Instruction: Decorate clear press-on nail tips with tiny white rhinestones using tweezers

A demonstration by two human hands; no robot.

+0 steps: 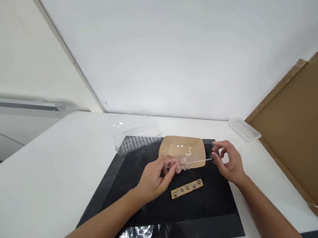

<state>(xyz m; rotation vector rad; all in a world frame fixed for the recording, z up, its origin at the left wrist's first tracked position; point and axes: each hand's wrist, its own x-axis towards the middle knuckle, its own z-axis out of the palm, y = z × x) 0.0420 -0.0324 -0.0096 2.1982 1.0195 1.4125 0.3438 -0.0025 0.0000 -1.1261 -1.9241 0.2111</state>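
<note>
A clear plastic strip [195,161] lies across the middle of the frame, just above the kraft tray [170,143], its long axis running left to right and rising slightly rightward. The left hand [151,180] pinches its left end between thumb and fingers. The right hand [228,163] is nearer the right end, its fingers curved and apart; contact there is unclear. Small white bits [186,151] lie in the tray, and a studded wooden bar [186,189] sits below on the black mat [212,209].
</note>
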